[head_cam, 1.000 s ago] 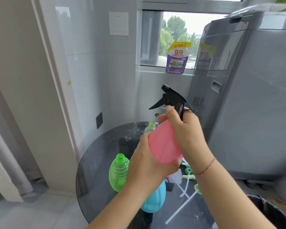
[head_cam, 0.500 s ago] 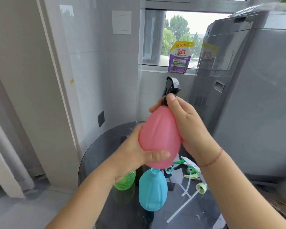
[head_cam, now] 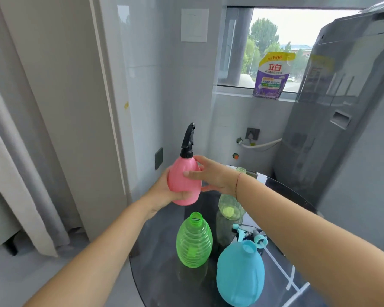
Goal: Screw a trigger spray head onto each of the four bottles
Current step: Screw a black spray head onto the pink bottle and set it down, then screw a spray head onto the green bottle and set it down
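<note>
pink bottle point(head_cam: 183, 180) w/ black spray head point(head_cam: 188, 140) has dropped lower & leftward, now upright over the counter point(head_cam: 297, 202) edge. left hand point(head_cam: 164, 193) fingers wrap its base, right hand point(head_cam: 211, 176) fingers rest spread on its side. risk: set down too near the rim, it tips off. count: 4 bottles, 1 capped, 3 open-necked; loose heads partly hidden, can't count.

The pink bottle point(head_cam: 183, 181) looks like smooth, opaque plastic with a soft sheen, and its black spray head point(head_cam: 187, 141) is matt plastic. The green bottle point(head_cam: 194, 241) is clear-tinted, ribbed plastic; the blue bottle point(head_cam: 239, 275) is opaque and satiny. The round table point(head_cam: 162, 275) is dark, glossy glass. The wall tiles point(head_cam: 146, 85) shine; the curtain point(head_cam: 20, 173) is matt cloth.
</note>
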Demonstrator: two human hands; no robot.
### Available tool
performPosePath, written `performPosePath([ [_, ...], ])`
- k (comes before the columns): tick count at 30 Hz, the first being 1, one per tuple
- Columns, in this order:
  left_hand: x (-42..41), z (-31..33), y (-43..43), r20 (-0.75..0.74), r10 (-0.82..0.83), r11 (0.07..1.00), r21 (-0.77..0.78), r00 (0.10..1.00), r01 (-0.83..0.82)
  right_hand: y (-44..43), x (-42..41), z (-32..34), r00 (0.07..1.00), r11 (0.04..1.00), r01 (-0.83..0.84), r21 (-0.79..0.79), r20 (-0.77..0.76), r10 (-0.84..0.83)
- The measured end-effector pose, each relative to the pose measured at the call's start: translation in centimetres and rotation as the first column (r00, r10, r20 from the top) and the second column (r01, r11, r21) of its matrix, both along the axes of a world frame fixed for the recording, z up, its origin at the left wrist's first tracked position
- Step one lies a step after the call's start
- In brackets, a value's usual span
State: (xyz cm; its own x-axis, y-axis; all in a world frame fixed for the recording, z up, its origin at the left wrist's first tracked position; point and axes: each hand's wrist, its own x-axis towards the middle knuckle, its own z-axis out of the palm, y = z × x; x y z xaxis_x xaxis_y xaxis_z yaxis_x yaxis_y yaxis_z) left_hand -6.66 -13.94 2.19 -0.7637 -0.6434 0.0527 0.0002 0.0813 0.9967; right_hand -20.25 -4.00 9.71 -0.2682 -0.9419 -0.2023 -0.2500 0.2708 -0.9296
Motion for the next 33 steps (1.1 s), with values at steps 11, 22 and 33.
performPosePath([
  [11,-0.2,-7.6,-4.3,0.116,0.13,0.991,0.005,0.985,-0.132,-5.6,0.0,-5.9,0.998,0.988,-0.019,0.151,-0.058,0.028],
  [22,1.5,-8.5,-5.0,0.208,0.165,0.985,0.011,0.964,-0.171,-5.3,0.8,-5.8,0.987,0.984,0.015,0.177,-0.159,0.014],
  [33,7.6,-4.3,7.1,-0.122,0.213,0.94,-0.246,0.97,-0.237,12.5,-3.3,2.1,0.965,0.947,0.211,-0.24,-0.1,-0.241],
])
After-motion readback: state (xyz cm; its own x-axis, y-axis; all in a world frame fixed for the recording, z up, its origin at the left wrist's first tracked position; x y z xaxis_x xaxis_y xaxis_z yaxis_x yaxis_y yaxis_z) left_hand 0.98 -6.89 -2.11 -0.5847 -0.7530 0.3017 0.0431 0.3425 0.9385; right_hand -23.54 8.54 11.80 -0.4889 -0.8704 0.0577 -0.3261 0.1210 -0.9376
